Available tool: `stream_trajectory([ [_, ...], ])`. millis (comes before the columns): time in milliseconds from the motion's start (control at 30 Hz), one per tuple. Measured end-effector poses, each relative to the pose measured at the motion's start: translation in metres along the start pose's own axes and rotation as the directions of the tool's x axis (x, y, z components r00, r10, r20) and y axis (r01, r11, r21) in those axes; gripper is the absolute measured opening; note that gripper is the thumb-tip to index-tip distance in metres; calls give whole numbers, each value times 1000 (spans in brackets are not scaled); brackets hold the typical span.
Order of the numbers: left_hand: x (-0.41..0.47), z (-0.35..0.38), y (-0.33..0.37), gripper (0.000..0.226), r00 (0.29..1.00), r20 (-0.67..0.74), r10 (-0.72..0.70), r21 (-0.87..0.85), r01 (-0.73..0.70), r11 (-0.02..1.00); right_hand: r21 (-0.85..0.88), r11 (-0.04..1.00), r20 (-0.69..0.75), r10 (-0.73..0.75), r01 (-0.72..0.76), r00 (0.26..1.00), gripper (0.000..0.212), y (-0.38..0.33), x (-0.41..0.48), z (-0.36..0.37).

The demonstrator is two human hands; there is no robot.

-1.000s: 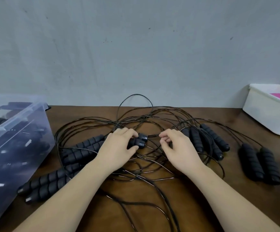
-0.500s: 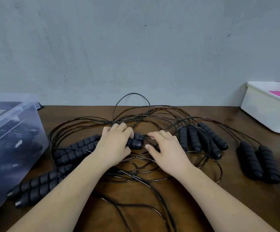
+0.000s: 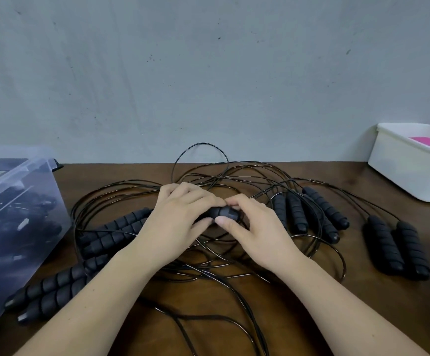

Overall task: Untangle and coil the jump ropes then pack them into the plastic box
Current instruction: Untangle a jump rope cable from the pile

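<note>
A tangle of thin black jump-rope cords point(image 3: 234, 181) lies spread over the brown table point(image 3: 363, 317). My left hand point(image 3: 175, 222) grips a pair of ribbed black handles point(image 3: 121, 228) that lie side by side and point left. My right hand point(image 3: 255, 232) pinches the capped ends of those handles point(image 3: 225, 211) between thumb and fingers. Both hands meet there. A clear plastic box point(image 3: 11, 227) with coiled ropes inside stands at the left edge.
Another pair of handles point(image 3: 52, 294) lies at the front left. Several more handles point(image 3: 311, 214) lie right of my hands, and a thicker pair point(image 3: 396, 247) farther right. A white tub point(image 3: 412, 163) holding something pink sits at the back right. A grey wall rises behind the table.
My right hand has moved left from the loose cords onto the handle ends held by my left hand. My left hand has kept its grip.
</note>
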State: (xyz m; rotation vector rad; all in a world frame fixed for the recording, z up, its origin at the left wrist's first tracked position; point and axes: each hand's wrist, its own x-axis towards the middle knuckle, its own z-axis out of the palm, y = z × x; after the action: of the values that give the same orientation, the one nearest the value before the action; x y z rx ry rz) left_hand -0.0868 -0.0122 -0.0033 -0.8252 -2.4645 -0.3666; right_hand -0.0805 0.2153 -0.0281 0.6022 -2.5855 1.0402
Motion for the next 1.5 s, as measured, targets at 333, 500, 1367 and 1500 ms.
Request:
stream_trajectory([
  [333,1,-9,-8,49,911,-164,-379,-66,373,925,569,787,-54,325,-239,944,15,-1,6,-20],
  [500,0,-5,35,32,911,-17,-413,-431,366,825,882,417,105,277,-218,955,18,-13,4,-18],
  [1367,-2,-7,24,19,851,365,-377,-823,484,296,826,509,231,89,-244,969,50,-8,0,-44],
  [1500,-2,-14,12,15,867,328,-375,-860,438,261,806,480,379,30,-346,925,45,-5,-2,-57],
])
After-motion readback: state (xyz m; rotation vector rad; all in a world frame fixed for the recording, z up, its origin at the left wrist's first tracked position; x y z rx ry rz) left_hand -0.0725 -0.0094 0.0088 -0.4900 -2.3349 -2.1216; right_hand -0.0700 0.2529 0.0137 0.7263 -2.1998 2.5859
